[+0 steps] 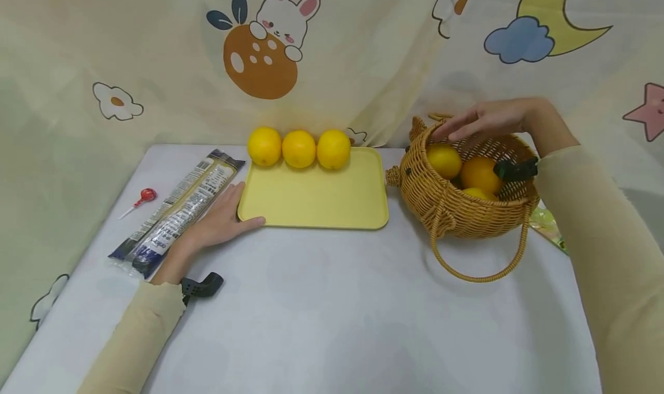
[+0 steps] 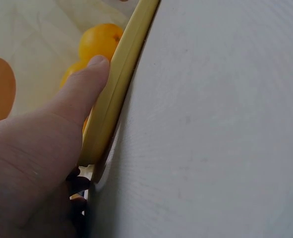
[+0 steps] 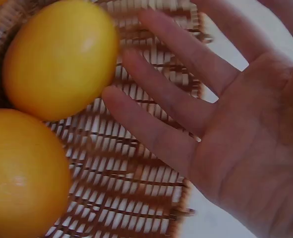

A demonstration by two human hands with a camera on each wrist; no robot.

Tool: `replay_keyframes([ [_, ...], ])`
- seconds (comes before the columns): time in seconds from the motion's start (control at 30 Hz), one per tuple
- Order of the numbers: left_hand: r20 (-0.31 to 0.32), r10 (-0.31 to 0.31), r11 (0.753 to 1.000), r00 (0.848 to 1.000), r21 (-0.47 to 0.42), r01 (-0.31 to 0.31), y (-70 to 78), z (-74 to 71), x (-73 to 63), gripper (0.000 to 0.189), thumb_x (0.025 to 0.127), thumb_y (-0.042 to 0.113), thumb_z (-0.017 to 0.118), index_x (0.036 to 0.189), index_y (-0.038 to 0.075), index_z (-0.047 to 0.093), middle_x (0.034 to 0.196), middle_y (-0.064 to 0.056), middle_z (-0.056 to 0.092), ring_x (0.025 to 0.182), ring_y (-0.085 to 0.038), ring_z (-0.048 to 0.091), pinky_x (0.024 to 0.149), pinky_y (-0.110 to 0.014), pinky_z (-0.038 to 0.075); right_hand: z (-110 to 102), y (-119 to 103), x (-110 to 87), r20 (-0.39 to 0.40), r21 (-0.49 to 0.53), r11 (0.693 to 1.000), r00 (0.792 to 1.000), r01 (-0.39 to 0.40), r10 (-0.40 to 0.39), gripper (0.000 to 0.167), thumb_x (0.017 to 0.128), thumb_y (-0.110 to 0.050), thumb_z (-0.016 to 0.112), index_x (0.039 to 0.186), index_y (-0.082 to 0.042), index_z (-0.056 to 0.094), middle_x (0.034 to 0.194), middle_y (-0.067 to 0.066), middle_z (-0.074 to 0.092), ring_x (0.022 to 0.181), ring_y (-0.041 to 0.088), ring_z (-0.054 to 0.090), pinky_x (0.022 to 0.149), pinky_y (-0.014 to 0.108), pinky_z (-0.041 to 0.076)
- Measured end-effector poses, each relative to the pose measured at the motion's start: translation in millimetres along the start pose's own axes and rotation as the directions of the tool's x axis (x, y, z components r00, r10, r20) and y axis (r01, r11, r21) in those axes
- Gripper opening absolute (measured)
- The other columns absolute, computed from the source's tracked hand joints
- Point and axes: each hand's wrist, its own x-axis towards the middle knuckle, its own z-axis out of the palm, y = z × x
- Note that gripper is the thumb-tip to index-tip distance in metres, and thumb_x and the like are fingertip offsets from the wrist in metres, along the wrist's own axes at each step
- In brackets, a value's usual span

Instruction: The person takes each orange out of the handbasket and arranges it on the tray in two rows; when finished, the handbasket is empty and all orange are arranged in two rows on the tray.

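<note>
My left hand [image 1: 220,218] rests at the front left corner of a yellow tray [image 1: 316,201]. Its thumb lies along the front rim [image 2: 109,104], while the other fingers stretch along the left side, partly hidden in the left wrist view. Three oranges [image 1: 299,149] sit in a row at the tray's back edge. My right hand [image 1: 485,120] reaches over the opening of a wicker basket [image 1: 467,215] with fingers extended and apart. In the right wrist view, its fingertips [image 3: 114,94] come close to a yellow-orange fruit [image 3: 62,59]. Another orange [image 3: 22,173] lies beside that one.
Left of the tray lie long plastic packages [image 1: 178,209] and a red lollipop [image 1: 147,194]. The basket's looped handle [image 1: 479,280] hangs toward the front. A green packet [image 1: 546,227] shows partly behind the basket. A printed cloth [image 1: 363,48] hangs behind the table.
</note>
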Motion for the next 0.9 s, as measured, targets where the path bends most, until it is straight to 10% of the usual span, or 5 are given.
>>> replay_keyframes([
  [0.5, 0.000, -0.034, 0.999, 0.999, 0.011, 0.034, 2.8, 0.8, -3.6, 0.110, 0.086, 0.062, 0.060, 0.155, 0.002, -0.001, 0.162, -0.024, 0.001, 0.151, -0.041, 0.000, 0.121, -0.060, 0.006, 16.6, 27.0, 29.4, 0.070, 0.123, 0.992, 0.998, -0.008, -0.001, 0.056, 0.100, -0.030, 0.053, 0.151, -0.016, 0.036, 0.163, 0.014, 0.011, 0.149, 0.040, 0.012, 0.118, 0.059, 0.025],
  [0.9, 0.007, -0.027, 0.999, 1.000, 0.019, 0.027, 0.9, 2.2, -0.8, 0.110, 0.087, 0.062, 0.059, 0.155, 0.002, -0.003, 0.162, -0.024, -0.001, 0.151, -0.042, -0.001, 0.121, -0.060, 0.004, 26.4, 31.3, 42.0, 0.217, 0.262, 0.950, 0.969, -0.172, 0.116, 0.089, 0.098, -0.025, 0.058, 0.157, -0.017, -0.009, 0.162, 0.019, -0.014, 0.143, 0.040, 0.029, 0.102, 0.045, 0.050],
])
